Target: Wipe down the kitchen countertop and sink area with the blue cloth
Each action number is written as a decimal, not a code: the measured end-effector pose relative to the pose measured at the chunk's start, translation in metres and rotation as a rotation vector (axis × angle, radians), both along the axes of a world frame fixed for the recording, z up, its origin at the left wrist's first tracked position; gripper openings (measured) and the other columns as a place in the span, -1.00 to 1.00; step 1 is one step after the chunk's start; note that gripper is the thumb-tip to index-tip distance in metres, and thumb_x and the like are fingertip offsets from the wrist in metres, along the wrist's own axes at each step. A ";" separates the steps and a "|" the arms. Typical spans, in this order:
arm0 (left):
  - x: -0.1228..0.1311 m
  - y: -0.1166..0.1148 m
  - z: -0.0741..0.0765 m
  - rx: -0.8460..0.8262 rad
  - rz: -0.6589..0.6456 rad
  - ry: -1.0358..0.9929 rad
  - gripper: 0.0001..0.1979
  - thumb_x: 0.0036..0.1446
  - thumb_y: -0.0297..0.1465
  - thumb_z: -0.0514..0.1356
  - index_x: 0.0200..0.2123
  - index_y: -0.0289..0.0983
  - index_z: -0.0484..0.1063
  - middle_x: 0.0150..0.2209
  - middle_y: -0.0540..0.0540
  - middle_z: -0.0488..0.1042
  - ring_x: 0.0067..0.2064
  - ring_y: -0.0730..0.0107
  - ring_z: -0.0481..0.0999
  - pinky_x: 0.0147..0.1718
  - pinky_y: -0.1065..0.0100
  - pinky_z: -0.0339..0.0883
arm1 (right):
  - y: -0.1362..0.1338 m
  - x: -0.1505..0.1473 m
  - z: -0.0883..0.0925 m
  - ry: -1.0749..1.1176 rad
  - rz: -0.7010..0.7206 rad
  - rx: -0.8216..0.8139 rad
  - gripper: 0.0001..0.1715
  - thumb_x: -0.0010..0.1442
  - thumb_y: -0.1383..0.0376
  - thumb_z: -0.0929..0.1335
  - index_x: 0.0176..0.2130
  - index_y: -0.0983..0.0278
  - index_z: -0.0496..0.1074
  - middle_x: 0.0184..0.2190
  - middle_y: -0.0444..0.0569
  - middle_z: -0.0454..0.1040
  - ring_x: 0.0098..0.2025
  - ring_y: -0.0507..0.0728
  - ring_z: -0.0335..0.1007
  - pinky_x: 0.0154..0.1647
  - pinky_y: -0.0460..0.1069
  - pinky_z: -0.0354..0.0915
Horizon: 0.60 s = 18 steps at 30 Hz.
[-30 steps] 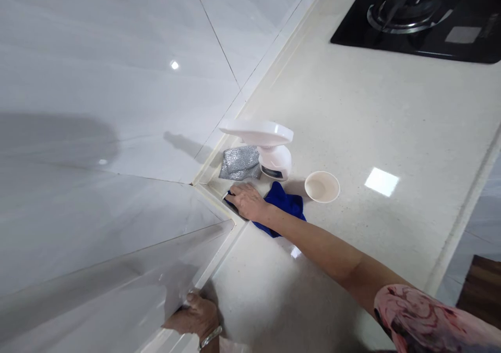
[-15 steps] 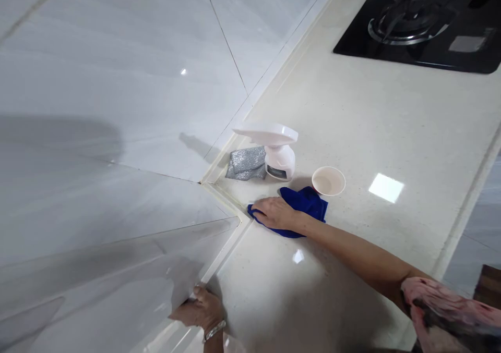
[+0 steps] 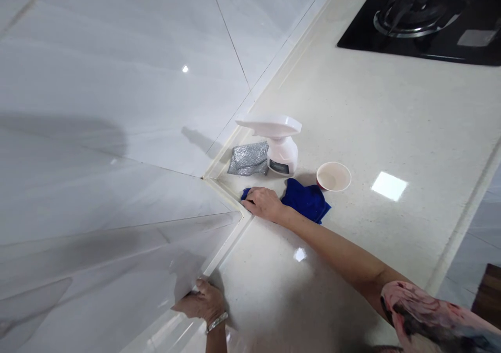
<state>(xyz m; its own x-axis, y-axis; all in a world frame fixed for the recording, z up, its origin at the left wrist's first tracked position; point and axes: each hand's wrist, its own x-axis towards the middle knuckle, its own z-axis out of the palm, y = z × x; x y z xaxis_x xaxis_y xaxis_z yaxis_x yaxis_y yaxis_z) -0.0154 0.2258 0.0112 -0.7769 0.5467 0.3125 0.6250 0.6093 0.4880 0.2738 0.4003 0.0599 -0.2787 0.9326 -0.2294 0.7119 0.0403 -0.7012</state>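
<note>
My right hand [image 3: 264,204] is closed on one end of a blue cloth [image 3: 306,201], pressing it against the low ledge by the wall corner. The rest of the cloth spreads over the counter to the right of my wrist. Lower in the view, my left hand [image 3: 205,302], with a bracelet at its wrist, rests against the wall and its ledge, fingers stretched out and holding nothing. Behind the cloth stands a pale spray bottle [image 3: 282,154]. Beside the bottle lies a folded silvery grey cloth [image 3: 248,159]. A paper cup [image 3: 334,177] touches or nearly touches the blue cloth.
A black gas stove [image 3: 420,29] is set into the pale countertop [image 3: 407,113] at the upper right. Glossy tiled wall [image 3: 148,97] fills the left side. A raised white ledge [image 3: 227,244] runs along the foot of the wall.
My right hand has slid a little left and up along the corner ledge, drawing an end of the blue cloth with it. My left hand stays in place; the view has shifted slightly.
</note>
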 end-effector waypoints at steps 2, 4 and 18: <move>0.000 -0.001 0.000 -0.001 0.000 0.001 -0.05 -0.05 -0.07 0.15 0.29 -0.58 0.04 0.24 -0.65 0.20 0.30 -0.56 0.21 0.24 -0.44 0.11 | 0.008 0.001 -0.006 0.036 0.071 -0.039 -0.62 0.42 0.26 0.24 -0.16 0.32 0.63 -0.06 0.10 0.60 -0.02 0.16 0.49 0.00 -0.01 0.31; -0.001 -0.002 -0.002 0.010 -0.014 0.002 -0.03 -0.05 -0.08 0.16 0.31 -0.55 0.01 0.26 -0.64 0.19 0.30 -0.53 0.22 0.24 -0.44 0.11 | 0.013 0.005 -0.008 0.115 0.127 -0.013 -0.64 0.35 0.42 0.25 -0.08 0.31 0.62 -0.04 0.06 0.61 0.03 0.11 0.48 0.09 -0.04 0.29; -0.007 -0.005 -0.008 0.115 -0.143 0.087 -0.14 0.00 0.05 0.17 0.24 -0.37 0.17 0.30 -0.53 0.17 0.32 -0.45 0.21 0.31 -0.34 0.06 | 0.046 -0.002 0.001 -0.211 0.038 -0.189 -0.61 0.06 0.23 0.50 -0.10 0.34 0.62 -0.09 0.17 0.62 -0.01 0.27 0.55 -0.08 0.00 0.41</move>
<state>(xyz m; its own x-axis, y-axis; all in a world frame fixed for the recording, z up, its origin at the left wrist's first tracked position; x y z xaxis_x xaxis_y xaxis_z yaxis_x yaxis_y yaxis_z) -0.0221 0.2208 0.0030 -0.6611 0.6062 0.4421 0.7441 0.4545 0.4896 0.2717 0.4467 0.0608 -0.2400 0.8577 -0.4548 0.8435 -0.0476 -0.5349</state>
